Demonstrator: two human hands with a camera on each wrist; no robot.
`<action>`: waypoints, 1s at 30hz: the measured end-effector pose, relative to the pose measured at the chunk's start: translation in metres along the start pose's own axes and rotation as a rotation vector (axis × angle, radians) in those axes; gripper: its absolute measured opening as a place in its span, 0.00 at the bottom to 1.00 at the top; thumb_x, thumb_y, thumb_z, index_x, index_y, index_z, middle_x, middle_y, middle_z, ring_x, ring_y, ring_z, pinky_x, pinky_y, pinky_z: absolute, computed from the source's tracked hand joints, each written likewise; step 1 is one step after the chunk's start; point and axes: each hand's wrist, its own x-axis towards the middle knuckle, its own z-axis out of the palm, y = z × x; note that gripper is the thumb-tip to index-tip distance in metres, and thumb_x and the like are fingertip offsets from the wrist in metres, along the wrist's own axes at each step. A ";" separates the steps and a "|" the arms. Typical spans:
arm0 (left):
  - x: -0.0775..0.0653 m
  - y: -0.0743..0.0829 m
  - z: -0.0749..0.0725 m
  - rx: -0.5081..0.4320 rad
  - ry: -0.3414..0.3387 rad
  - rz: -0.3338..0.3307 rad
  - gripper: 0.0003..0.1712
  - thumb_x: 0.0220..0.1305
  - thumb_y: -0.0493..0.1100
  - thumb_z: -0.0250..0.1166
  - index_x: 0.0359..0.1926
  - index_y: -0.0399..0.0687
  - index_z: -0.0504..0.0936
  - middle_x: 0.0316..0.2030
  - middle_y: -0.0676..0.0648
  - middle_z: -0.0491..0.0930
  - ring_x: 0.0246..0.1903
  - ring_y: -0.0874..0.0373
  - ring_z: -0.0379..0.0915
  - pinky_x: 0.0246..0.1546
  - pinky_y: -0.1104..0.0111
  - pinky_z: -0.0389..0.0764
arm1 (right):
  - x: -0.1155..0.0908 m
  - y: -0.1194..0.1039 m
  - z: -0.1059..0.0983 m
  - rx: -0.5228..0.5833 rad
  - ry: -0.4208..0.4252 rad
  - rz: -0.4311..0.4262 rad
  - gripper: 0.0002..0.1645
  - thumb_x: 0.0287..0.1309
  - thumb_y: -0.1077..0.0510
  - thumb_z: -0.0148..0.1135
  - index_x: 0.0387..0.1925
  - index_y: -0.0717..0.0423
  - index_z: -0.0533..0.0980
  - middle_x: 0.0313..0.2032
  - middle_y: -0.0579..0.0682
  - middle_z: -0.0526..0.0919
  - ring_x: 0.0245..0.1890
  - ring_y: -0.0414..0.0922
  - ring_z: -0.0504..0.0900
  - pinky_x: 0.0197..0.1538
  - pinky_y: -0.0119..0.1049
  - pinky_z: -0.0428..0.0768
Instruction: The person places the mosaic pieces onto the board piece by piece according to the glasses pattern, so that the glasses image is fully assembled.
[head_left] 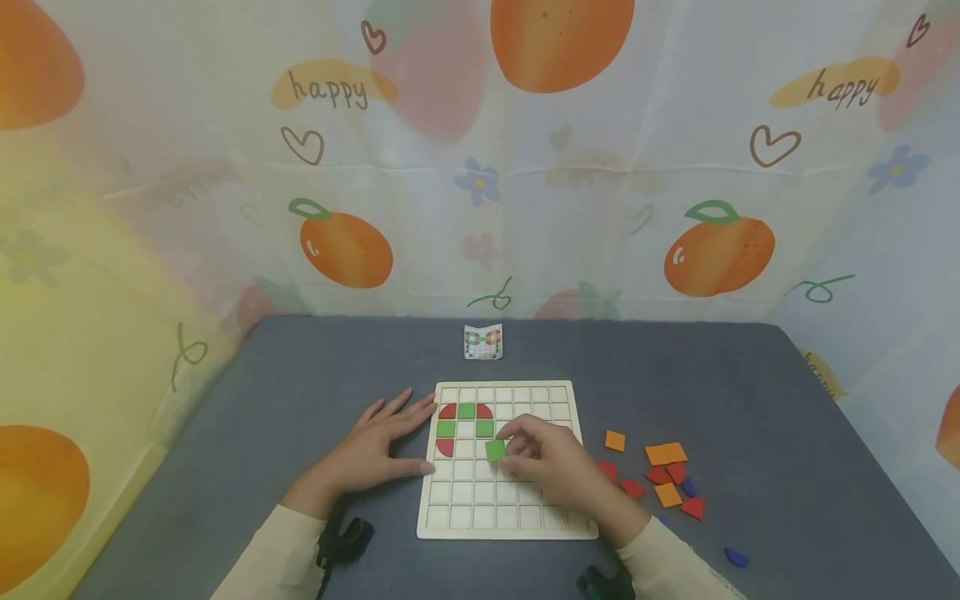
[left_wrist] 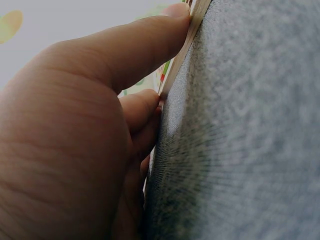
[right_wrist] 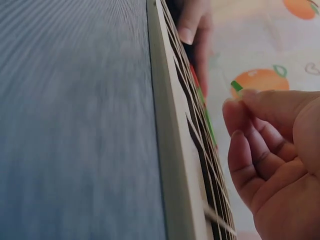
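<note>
A pale wooden grid board (head_left: 465,517) lies on the grey table. Near its upper left, red quarter-round tiles (head_left: 447,412) and green square tiles (head_left: 466,410) sit in cells. My right hand (head_left: 551,462) pinches a loose green square tile (head_left: 495,451) between thumb and fingertips, above the board and below the right green tile. In the right wrist view that tile (right_wrist: 236,86) shows edge-on at the fingertips, raised off the grid. My left hand (head_left: 375,446) rests at the board's left edge, fingers spread, with the thumb (left_wrist: 170,30) touching the rim.
Right of the board lie loose orange squares (head_left: 615,441), red pieces (head_left: 693,508) and a blue piece (head_left: 737,557). A small printed pattern card (head_left: 483,342) stands behind the board. A patterned cloth (head_left: 525,233) hangs behind the table.
</note>
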 end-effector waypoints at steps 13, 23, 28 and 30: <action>0.000 -0.002 0.000 0.002 0.008 0.011 0.57 0.64 0.71 0.75 0.86 0.56 0.64 0.83 0.54 0.59 0.84 0.41 0.41 0.77 0.34 0.37 | 0.022 -0.006 0.030 -0.121 -0.003 0.023 0.13 0.69 0.58 0.76 0.52 0.52 0.85 0.33 0.35 0.82 0.31 0.36 0.80 0.39 0.38 0.81; 0.000 -0.002 0.001 -0.005 0.010 0.010 0.57 0.65 0.70 0.75 0.86 0.55 0.64 0.83 0.53 0.59 0.84 0.40 0.42 0.77 0.33 0.36 | 0.030 -0.010 0.041 -0.232 0.024 0.063 0.14 0.68 0.57 0.76 0.52 0.54 0.86 0.31 0.35 0.80 0.30 0.36 0.78 0.38 0.38 0.80; 0.000 -0.001 0.001 0.001 0.000 0.003 0.57 0.64 0.71 0.75 0.86 0.57 0.63 0.84 0.55 0.58 0.84 0.42 0.41 0.77 0.35 0.36 | 0.033 -0.012 0.043 -0.274 0.018 0.087 0.14 0.68 0.57 0.76 0.53 0.53 0.86 0.28 0.35 0.78 0.28 0.36 0.77 0.34 0.37 0.78; 0.000 -0.002 0.001 0.004 0.000 -0.003 0.58 0.64 0.72 0.75 0.86 0.58 0.63 0.84 0.56 0.58 0.85 0.43 0.40 0.78 0.35 0.35 | 0.034 -0.013 0.044 -0.287 0.013 0.091 0.13 0.68 0.57 0.76 0.52 0.52 0.86 0.28 0.36 0.78 0.27 0.36 0.76 0.32 0.37 0.76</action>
